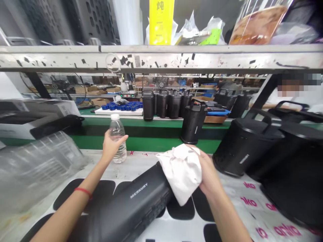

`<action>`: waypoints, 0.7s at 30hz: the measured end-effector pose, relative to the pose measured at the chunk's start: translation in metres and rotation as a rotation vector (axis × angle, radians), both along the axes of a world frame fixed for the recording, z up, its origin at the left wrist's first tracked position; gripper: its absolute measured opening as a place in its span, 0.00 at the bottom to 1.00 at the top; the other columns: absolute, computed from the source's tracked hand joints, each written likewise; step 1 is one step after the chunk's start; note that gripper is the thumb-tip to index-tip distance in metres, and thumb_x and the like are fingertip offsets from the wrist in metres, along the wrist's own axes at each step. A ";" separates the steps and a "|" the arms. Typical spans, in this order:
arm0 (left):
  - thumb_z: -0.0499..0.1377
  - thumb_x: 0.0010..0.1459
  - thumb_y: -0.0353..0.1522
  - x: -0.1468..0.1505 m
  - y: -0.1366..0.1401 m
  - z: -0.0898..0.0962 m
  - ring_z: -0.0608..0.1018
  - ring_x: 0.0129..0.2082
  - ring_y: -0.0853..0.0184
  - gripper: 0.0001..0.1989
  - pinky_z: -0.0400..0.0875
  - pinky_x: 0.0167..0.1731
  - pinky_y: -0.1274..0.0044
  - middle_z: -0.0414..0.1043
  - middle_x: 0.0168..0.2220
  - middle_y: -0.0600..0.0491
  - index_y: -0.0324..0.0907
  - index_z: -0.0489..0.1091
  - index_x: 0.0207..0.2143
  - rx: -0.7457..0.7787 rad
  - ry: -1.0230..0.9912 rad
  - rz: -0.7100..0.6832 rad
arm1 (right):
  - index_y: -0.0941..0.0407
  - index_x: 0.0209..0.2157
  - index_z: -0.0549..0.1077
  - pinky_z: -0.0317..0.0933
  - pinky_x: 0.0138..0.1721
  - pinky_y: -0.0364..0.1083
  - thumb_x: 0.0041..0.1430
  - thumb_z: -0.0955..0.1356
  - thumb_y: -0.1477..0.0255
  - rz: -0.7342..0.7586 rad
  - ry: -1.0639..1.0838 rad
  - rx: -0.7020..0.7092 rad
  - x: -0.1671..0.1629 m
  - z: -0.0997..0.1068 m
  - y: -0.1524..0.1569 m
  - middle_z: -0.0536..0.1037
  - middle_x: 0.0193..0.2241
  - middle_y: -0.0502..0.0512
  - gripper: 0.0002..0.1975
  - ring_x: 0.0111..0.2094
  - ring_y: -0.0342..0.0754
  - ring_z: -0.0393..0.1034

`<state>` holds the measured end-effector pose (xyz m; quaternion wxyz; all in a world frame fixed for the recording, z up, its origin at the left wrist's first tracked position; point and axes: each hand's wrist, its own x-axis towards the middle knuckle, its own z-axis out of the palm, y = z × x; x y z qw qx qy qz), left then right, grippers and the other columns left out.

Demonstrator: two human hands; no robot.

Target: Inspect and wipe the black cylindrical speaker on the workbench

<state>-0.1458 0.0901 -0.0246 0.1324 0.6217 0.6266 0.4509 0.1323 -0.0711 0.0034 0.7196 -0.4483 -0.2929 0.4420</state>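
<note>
My left hand [112, 145] is wrapped round a clear plastic bottle [120, 151] with a white cap, which stands upright at the far side of the worktop. In my right hand [207, 169] is a crumpled white cloth [180, 169], bunched over the far end of a black speaker [141, 198]. The speaker lies on its side, slanting toward me, with MERKURY printed along it. Its far end is hidden under the cloth. Under it, dark rounded shapes mark the white work surface [174, 228].
Black speakers [248, 144] with handles crowd the right side. Another speaker [193, 122] stands on the green conveyor belt [156, 134]. Clear plastic trays [40, 164] are at left. Overhead runs a shelf [161, 60]. A co-worker [290, 90] is at far right.
</note>
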 end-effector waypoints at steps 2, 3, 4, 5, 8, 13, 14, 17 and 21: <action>0.64 0.57 0.44 0.007 -0.004 0.004 0.82 0.48 0.55 0.35 0.74 0.53 0.60 0.79 0.47 0.42 0.37 0.59 0.60 0.042 0.132 -0.161 | 0.58 0.32 0.81 0.68 0.31 0.42 0.31 0.83 0.60 0.088 0.095 -0.013 -0.009 -0.012 0.011 0.80 0.30 0.56 0.25 0.30 0.50 0.73; 0.66 0.54 0.41 0.012 -0.011 0.007 0.82 0.47 0.57 0.32 0.75 0.51 0.62 0.79 0.47 0.45 0.40 0.63 0.58 0.069 0.224 -0.255 | 0.58 0.32 0.81 0.67 0.31 0.41 0.31 0.83 0.60 0.117 0.133 -0.019 -0.012 -0.018 0.013 0.80 0.30 0.55 0.26 0.31 0.48 0.73; 0.67 0.52 0.38 0.017 -0.020 0.011 0.81 0.48 0.56 0.31 0.76 0.50 0.63 0.78 0.49 0.47 0.43 0.65 0.58 0.098 0.325 -0.340 | 0.58 0.32 0.80 0.67 0.32 0.39 0.31 0.84 0.60 0.133 0.164 -0.024 -0.013 -0.024 0.014 0.80 0.31 0.54 0.26 0.31 0.47 0.73; 0.69 0.50 0.35 0.022 -0.030 0.014 0.80 0.49 0.55 0.32 0.75 0.49 0.63 0.78 0.50 0.47 0.45 0.66 0.57 0.126 0.427 -0.411 | 0.57 0.32 0.80 0.66 0.31 0.38 0.31 0.84 0.59 0.140 0.190 -0.028 -0.014 -0.029 0.013 0.80 0.31 0.53 0.26 0.31 0.45 0.72; 0.70 0.48 0.29 0.040 -0.056 0.025 0.79 0.49 0.50 0.35 0.73 0.51 0.61 0.76 0.50 0.44 0.45 0.67 0.59 0.214 0.687 -0.508 | 0.58 0.34 0.79 0.66 0.32 0.38 0.35 0.85 0.59 0.196 0.227 -0.050 -0.013 -0.038 0.007 0.79 0.32 0.52 0.26 0.33 0.46 0.73; 0.73 0.48 0.29 0.058 -0.073 0.046 0.77 0.46 0.50 0.36 0.72 0.50 0.61 0.74 0.49 0.41 0.42 0.67 0.60 0.369 0.947 -0.499 | 0.60 0.40 0.79 0.69 0.36 0.41 0.38 0.84 0.56 0.240 0.239 -0.052 -0.010 -0.039 0.000 0.80 0.39 0.57 0.31 0.42 0.53 0.75; 0.73 0.48 0.29 0.060 -0.075 0.050 0.77 0.46 0.50 0.36 0.71 0.50 0.61 0.74 0.49 0.40 0.42 0.67 0.59 0.394 0.987 -0.485 | 0.60 0.41 0.79 0.70 0.37 0.41 0.39 0.84 0.55 0.237 0.247 -0.044 -0.010 -0.039 -0.001 0.81 0.39 0.57 0.31 0.42 0.53 0.75; 0.74 0.47 0.29 0.061 -0.082 0.060 0.77 0.46 0.50 0.38 0.70 0.50 0.61 0.74 0.48 0.39 0.42 0.66 0.60 0.453 1.090 -0.442 | 0.61 0.41 0.80 0.70 0.37 0.40 0.38 0.84 0.57 0.249 0.271 -0.011 -0.011 -0.038 -0.002 0.81 0.39 0.58 0.31 0.40 0.51 0.76; 0.73 0.48 0.29 0.063 -0.096 0.070 0.77 0.45 0.48 0.37 0.69 0.49 0.61 0.74 0.48 0.38 0.41 0.65 0.60 0.483 1.191 -0.377 | 0.62 0.42 0.78 0.71 0.39 0.43 0.41 0.83 0.59 0.283 0.288 0.054 -0.013 -0.037 -0.002 0.81 0.39 0.59 0.30 0.40 0.52 0.77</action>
